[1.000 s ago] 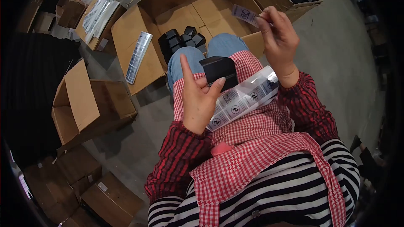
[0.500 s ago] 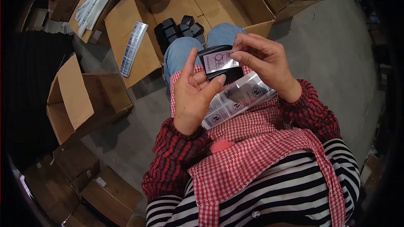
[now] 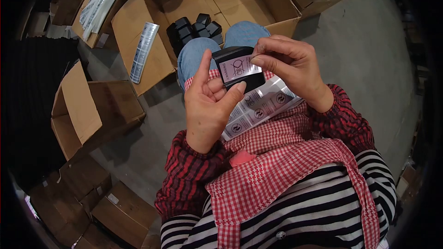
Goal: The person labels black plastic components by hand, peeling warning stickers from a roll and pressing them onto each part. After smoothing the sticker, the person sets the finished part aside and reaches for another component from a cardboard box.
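Note:
My left hand (image 3: 210,101) grips a black plastic part (image 3: 244,83) above my lap, thumb on its near face and index finger stretched along its left side. A silver warning label (image 3: 237,68) lies over the part's face. My right hand (image 3: 293,67) pinches the label's right end between thumb and index finger. Under the hands, a sheet of silver warning stickers (image 3: 258,113) rests on my checked apron (image 3: 272,168).
Beyond my knees stands a large open carton (image 3: 244,7) with several black plastic parts (image 3: 194,30) in it. A sticker strip (image 3: 144,53) lies on its left flap. More cartons (image 3: 99,108) stand at the left, and a box of label sheets (image 3: 99,11) at the upper left.
The label lies flatter against the black part's face, its glare reduced. Both hands keep their holds with only slight shifts.

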The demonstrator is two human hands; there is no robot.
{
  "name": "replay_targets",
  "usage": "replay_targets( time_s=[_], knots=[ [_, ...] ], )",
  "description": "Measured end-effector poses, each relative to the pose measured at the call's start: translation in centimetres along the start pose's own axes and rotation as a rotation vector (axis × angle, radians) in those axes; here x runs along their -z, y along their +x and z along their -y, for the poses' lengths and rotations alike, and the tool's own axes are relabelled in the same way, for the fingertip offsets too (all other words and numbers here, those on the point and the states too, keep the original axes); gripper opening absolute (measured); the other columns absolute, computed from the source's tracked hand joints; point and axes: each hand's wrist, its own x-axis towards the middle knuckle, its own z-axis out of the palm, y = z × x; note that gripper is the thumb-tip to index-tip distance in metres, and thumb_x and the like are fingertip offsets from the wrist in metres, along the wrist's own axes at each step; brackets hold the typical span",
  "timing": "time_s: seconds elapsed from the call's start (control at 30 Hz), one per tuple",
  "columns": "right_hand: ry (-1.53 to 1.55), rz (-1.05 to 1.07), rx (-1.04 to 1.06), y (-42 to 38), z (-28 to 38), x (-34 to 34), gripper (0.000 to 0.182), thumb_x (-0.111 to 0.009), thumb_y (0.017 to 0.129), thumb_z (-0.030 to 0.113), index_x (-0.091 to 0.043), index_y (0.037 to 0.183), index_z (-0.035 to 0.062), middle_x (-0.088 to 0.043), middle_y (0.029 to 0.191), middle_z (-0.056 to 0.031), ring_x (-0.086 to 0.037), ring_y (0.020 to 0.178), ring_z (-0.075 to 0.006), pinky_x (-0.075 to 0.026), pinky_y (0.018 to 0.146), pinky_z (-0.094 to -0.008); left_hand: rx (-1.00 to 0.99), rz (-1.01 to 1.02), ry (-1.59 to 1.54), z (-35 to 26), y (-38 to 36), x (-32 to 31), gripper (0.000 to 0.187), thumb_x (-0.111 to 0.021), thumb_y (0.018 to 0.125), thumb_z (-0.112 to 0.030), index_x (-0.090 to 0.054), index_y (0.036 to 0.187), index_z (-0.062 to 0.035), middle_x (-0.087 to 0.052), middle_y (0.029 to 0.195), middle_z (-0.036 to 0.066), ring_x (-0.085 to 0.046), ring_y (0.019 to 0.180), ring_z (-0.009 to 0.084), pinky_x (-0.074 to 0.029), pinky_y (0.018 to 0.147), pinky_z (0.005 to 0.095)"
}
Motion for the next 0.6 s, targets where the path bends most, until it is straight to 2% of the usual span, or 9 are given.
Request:
replay_targets(
  time_s=[0.23, 0.3, 0.53, 0.6],
  knots=[
    [-0.004, -0.004, -0.034, -0.13, -0.09, 0.02, 0.01, -0.066, 0.083, 0.001, -0.065, 0.09, -0.0056, -0.06, 0.084, -0.005, -0.056, 0.07, -0.0076, -0.046, 0.059, -0.0201, 0.012, -0.011, -0.007, -0.26, -0.16, -0.35, 0.083, -0.06, 0.084, 0.007, -0.004, 0.145, 0.0058, -0.059, 0.112, 0.022, -0.062, 0.1, 0.02, -0.051, 0.083, 0.027],
    [-0.009, 0.003, -0.034, -0.1, -0.07, 0.07, 0.01, -0.066, 0.083, 0.001, -0.065, 0.091, -0.0055, -0.06, 0.083, -0.0049, -0.056, 0.07, -0.0077, -0.046, 0.059, -0.0203, -0.015, -0.04, -0.005, -0.21, -0.17, -0.49, 0.08, -0.064, 0.082, 0.004, -0.012, 0.144, 0.0075, -0.063, 0.108, 0.02, -0.064, 0.093, 0.0172, -0.052, 0.083, 0.027],
    [-0.026, 0.019, -0.017, 0.02, -0.26, 0.02, 0.011, -0.066, 0.083, 0.002, -0.066, 0.092, -0.0056, -0.06, 0.083, -0.0048, -0.056, 0.071, -0.0082, -0.046, 0.061, -0.0211, -0.017, -0.041, -0.003, -0.22, -0.13, -0.49, 0.08, -0.063, 0.082, 0.005, -0.011, 0.143, 0.0091, -0.063, 0.107, 0.02, -0.064, 0.093, 0.0171, -0.052, 0.082, 0.0266],
    [-0.025, 0.015, -0.014, 0.04, -0.2, -0.04, 0.012, -0.066, 0.083, 0.002, -0.066, 0.092, -0.0057, -0.06, 0.083, -0.0048, -0.056, 0.071, -0.0083, -0.046, 0.06, -0.0211, 0.005, -0.018, 0.016, -0.33, -0.15, -0.37, 0.081, -0.059, 0.084, 0.008, -0.005, 0.145, 0.0065, -0.058, 0.116, 0.022, -0.061, 0.102, 0.0207, -0.051, 0.085, 0.0277]
  ],
)
